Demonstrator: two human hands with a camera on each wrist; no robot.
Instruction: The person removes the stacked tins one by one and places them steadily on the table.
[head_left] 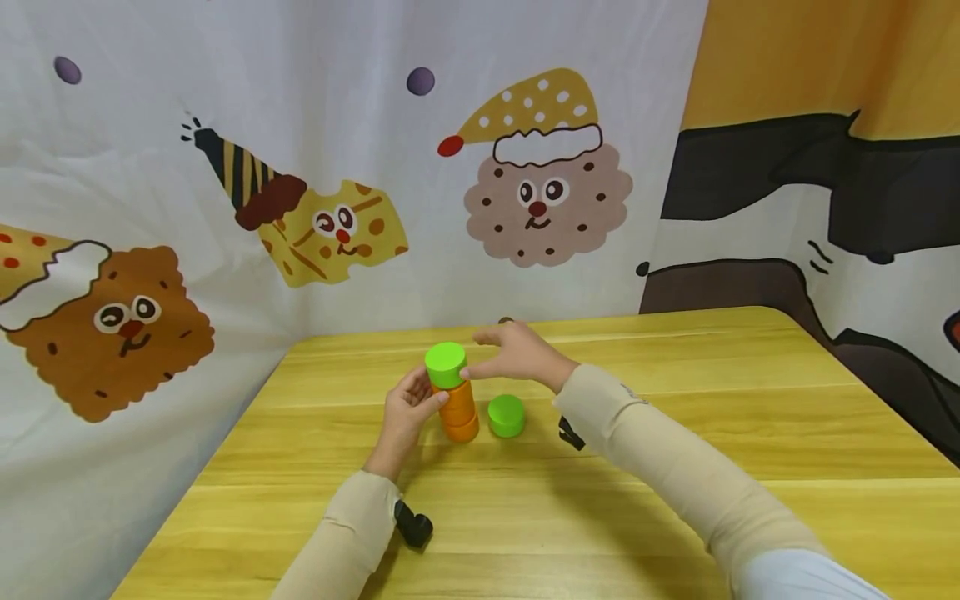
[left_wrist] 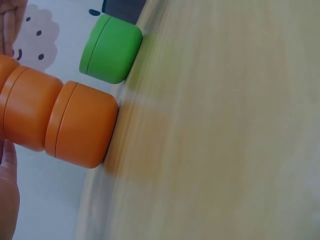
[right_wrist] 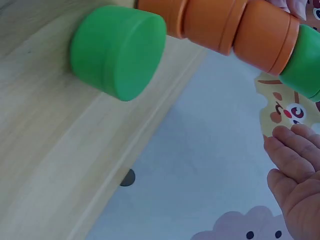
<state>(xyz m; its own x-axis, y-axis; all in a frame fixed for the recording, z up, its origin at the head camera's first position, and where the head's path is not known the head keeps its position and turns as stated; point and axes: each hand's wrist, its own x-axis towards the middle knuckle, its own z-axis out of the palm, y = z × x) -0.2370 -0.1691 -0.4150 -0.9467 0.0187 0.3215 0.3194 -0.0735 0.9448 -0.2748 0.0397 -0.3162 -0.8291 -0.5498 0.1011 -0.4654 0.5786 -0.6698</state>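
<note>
A stack of round canisters stands upright on the table: orange ones (head_left: 457,408) below and a bright green one (head_left: 446,365) on top. Three orange canisters (right_wrist: 267,37) show in the right wrist view. My left hand (head_left: 405,417) holds the stack's upper orange part, thumb in front and fingers round the left side. Beside the top green canister is my right hand (head_left: 521,357), its fingers extended and holding nothing. In the right wrist view the right hand (right_wrist: 300,175) appears apart from the stack. A second green canister (head_left: 507,417) sits just right of the stack.
The wooden table (head_left: 480,517) ends at a back edge against a white cloth (head_left: 435,283) printed with cartoon snacks. A small black device (head_left: 413,527) is strapped at the left wrist, another (head_left: 572,433) at the right.
</note>
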